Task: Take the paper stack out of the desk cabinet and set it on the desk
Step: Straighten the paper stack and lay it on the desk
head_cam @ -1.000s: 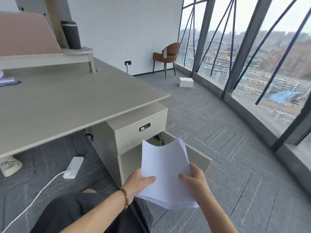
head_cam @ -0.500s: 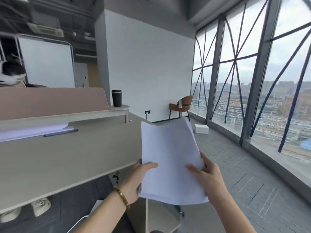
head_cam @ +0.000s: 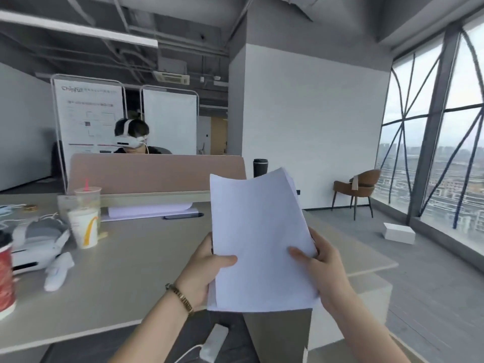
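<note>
Lifted higher now, the white paper stack is over the grey desk top. Left hand and right hand both grip it, so probably just lowering it remains.

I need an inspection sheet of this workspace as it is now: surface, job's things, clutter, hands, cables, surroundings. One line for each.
Surface: grey desk, bare in the middle and near its front edge.
Job's things: paper stack held up in the air above the desk, not yet set down; it curves at the top.
Clutter: paper cup, clear cup, white headset, red cup at the left; papers and a pen by the pink divider.
Hands: left hand and right hand grip the stack's lower sides.
Cables: power strip with white cord on the floor.
Surroundings: brown chair, white box, windows, another person behind the divider.
</note>
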Tool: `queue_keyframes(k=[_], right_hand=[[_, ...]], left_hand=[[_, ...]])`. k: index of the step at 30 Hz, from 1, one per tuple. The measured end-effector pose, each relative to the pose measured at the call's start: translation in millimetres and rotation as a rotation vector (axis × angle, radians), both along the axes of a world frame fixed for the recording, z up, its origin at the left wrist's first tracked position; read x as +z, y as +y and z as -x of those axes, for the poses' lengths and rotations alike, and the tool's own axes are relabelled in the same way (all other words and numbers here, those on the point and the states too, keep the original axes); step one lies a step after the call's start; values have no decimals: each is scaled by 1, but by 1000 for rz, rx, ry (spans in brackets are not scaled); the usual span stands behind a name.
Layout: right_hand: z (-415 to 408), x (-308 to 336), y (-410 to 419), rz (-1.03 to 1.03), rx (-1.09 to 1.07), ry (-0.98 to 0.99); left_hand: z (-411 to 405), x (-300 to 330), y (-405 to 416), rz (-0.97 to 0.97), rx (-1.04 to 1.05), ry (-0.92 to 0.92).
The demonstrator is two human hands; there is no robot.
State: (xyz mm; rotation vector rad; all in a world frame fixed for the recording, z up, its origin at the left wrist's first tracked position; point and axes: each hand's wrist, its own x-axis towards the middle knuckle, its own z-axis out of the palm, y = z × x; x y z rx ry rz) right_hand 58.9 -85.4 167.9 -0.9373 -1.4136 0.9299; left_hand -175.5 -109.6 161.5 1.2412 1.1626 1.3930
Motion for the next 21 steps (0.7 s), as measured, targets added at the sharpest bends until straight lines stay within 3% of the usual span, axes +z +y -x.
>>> queue_keyframes(k=[9, 21], right_hand=[[81, -38, 89, 28, 0, -84], [147, -86, 157, -14, 42, -253]], left_hand=[[63, -22, 61, -78, 254, 161], [101, -74, 122, -137, 486, 193]])
